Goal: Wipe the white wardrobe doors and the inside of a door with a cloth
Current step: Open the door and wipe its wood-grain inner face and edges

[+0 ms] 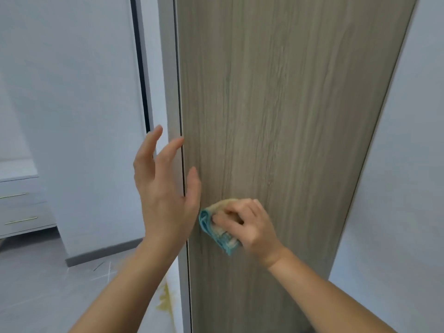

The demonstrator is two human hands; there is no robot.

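Observation:
The open wardrobe door's wood-grain inner face (276, 104) fills the middle of the view, with its white edge (168, 68) on the left. My right hand (249, 224) presses a folded blue and yellow cloth (216, 227) flat against the lower part of that face, fingers curled over it. My left hand (163, 186) is at the door's edge with fingers spread and straight; the thumb lies against the wood face and the fingers reach behind the white edge.
A white wall (72, 92) stands to the left, with a white drawer unit (21, 207) with gold handles at the far left. Grey floor (48, 284) lies below. A white panel (408, 164) is on the right.

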